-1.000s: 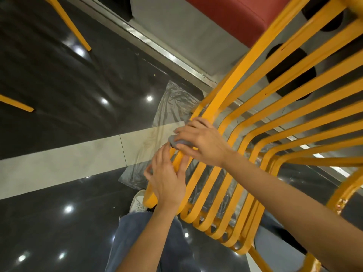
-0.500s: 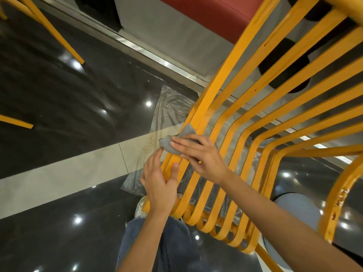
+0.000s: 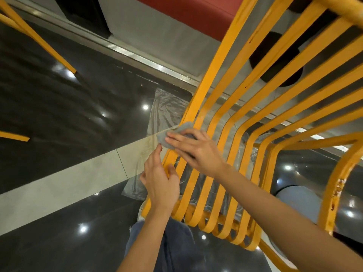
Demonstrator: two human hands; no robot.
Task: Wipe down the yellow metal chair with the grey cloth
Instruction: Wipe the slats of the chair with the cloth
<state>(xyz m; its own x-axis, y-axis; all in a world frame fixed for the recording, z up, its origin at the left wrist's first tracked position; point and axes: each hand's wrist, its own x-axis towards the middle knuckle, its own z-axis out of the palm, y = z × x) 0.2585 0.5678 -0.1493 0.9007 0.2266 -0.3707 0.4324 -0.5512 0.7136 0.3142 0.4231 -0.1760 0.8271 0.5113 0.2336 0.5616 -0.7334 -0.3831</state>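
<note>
View straight down from head height onto a glossy black tiled floor (image 3: 59,107), dotted with bright reflections of ceiling lights. Crossing it from lower left toward the centre, a wide pale grey band of tile (image 3: 68,179). Spread flat on the floor beneath the work, a crinkled sheet of clear plastic (image 3: 169,108). Along the top, a brushed metal threshold strip (image 3: 149,61), then a light grey wall base, with a red upholstered seat (image 3: 196,14) above it. At upper left and far left, slim yellow legs of other furniture (image 3: 45,44). Filling the right half, the yellow metal chair (image 3: 275,95), built of flat parallel slats that bend sharply near the middle and curl under at the lower end; chipped, rust-spotted paint on one bar at far right. On the outermost left slat, at its bend, the grey cloth (image 3: 166,138), bunched small. Right hand (image 3: 193,149) laid over the cloth, fingers straight and close together, pressing it flat against the slat. Left hand (image 3: 159,179) just below, touching the same slat's edge, fingers extended and loosely together, thumb apart and curved toward the metal. Below the hands, blue denim trousers (image 3: 172,252) and part of a white shoe.
</note>
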